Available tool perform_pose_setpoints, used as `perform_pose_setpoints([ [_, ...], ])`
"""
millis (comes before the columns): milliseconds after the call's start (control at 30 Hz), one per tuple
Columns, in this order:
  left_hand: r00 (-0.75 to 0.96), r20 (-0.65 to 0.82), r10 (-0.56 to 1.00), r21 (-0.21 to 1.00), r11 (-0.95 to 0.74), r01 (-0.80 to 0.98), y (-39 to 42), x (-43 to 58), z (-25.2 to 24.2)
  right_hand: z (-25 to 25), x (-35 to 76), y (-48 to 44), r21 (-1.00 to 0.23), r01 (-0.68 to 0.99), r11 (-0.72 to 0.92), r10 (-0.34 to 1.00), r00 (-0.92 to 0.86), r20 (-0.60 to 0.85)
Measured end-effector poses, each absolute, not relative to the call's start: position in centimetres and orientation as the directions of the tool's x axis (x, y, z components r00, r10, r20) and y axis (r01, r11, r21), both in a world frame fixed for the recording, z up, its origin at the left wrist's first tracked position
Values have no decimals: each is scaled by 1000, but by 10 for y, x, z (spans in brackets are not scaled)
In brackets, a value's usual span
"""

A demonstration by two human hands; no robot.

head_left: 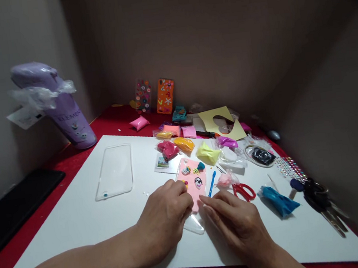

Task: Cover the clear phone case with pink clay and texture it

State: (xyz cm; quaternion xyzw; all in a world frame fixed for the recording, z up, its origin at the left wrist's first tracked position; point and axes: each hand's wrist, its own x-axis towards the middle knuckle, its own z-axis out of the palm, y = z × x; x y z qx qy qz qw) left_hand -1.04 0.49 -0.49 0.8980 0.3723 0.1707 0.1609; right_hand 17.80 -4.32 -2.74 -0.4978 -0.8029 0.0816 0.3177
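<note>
A clear phone case (pixel 193 225), partly covered with a pink layer (pixel 193 199), lies on the white board under both hands. Small coloured clay shapes sit on the pink, including a white piece with a dark-lashed eye (pixel 198 182). My left hand (pixel 167 213) is closed at the case's left edge, its curled fingers hiding part of it. At the right edge, my right hand (pixel 237 222) has its index finger and thumb close together against the case, the other fingers folded. A blue modelling tool (pixel 211 183) rests just right of the case.
A second clear case (pixel 114 171) lies left on the white board (pixel 71 216). Red scissors (pixel 245 192), a blue clay packet (pixel 279 200) and keys (pixel 327 207) are at right. Several clay packets lie behind; a purple bottle (pixel 61 109) stands back left, near a black slab (pixel 18 210).
</note>
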Motion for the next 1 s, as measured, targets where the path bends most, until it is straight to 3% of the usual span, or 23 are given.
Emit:
perform_pose_setpoints([
  [167,663,188,725,431,-668,607,3,-12,-5,-28,174,-42,-279,821,499,837,-372,402],
  [333,674,163,721,434,-666,607,3,-12,-3,-29,179,-41,-512,717,473,863,-261,433],
  [400,676,159,720,435,-666,606,4,-12,-3,-29,182,-41,-538,690,484,860,-262,438],
  [667,673,171,719,418,-672,612,5,-11,-3,-30,178,-41,-193,781,594,754,-457,471],
  [733,671,173,721,423,-670,610,5,-11,-3,-29,178,-41,-170,782,600,740,-461,490],
  [900,671,176,720,427,-670,607,4,-12,-5,-27,179,-42,-243,747,619,732,-437,522],
  [1000,669,180,721,423,-671,609,4,-12,-6,-28,178,-42,-197,744,638,705,-462,538],
])
